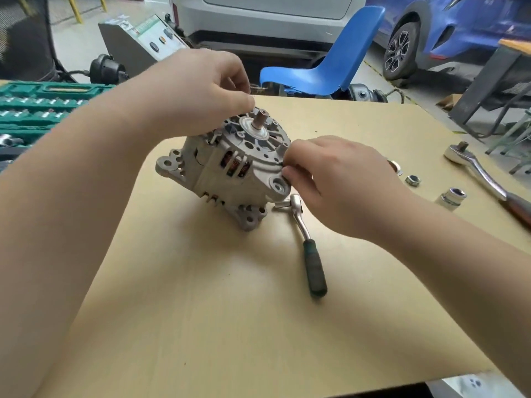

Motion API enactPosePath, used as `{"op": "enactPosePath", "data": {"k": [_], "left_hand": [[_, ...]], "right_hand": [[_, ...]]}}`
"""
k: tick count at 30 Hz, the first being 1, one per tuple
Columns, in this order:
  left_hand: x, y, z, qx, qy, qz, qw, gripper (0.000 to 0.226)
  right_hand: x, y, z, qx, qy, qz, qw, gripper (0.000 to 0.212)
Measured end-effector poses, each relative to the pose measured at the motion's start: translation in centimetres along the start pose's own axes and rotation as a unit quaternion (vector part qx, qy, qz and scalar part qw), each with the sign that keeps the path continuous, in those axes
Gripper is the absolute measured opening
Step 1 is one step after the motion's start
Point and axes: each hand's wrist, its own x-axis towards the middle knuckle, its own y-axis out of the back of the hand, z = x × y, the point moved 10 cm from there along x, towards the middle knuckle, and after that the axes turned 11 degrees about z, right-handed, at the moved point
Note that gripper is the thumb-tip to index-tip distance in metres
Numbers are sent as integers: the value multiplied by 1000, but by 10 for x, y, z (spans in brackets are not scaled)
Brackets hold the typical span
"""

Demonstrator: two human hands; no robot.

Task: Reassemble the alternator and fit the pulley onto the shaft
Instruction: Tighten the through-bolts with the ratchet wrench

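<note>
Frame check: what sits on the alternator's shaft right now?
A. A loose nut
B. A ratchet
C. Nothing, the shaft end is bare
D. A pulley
C: the shaft sticks up bare from the alternator; a nut lies apart on the table, and the small ratchet lies beside the housing.
</note>
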Motion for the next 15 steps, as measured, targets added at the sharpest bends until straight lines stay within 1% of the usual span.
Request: {"op": "enactPosePath", "data": {"k": [1,3,6,11,15], "left_hand": [[1,-3,-2,0,4,-11,1000,18],[0,-8,-9,-19,31,-40,999,25],[-3,-13,-16,-27,50,-68,996,36],[0,-17,-14,-5,37,-70,997,46],[-1,-20,-14,18,33,-82,996,47]], "right_hand": [[3,0,-1,-2,2,-19,1000,33],[6,-1,-4,-4,23,-38,999,29],[6,2,-6,-12,44,-33,998,23],[2,1,0,-6,-11,-34,999,32],[3,-3,8,-8,-49,-38,998,25]]}}
